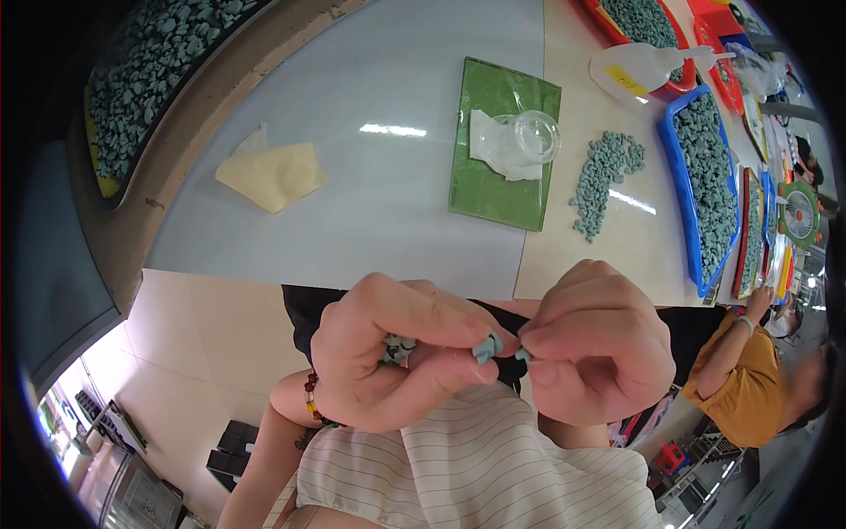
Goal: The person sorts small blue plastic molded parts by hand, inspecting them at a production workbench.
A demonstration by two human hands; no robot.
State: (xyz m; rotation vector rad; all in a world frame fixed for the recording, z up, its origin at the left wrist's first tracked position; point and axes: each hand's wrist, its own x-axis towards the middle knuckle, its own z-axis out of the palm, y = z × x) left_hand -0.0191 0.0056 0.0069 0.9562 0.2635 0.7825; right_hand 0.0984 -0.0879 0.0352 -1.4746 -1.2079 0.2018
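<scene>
Left hand (pixel 374 353): curled round palmed chips (pixel 398 349); uncurling could spill them.
Blue-green chip (pixel 486 349): clamped between its thumb and forefinger; slipping could drop it.
Partly hidden chip (pixel 523 354): just beside, pinched by right hand (pixel 604 344); overpressing could flick it away.

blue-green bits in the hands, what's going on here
A person's left hand pinches a blue-green piece, with more pieces tucked inside its curled fingers. Close beside it, the right hand pinches another, mostly hidden bit. On the table ahead, a loose pile of similar pieces lies between a green board and a filled blue tray.
</scene>
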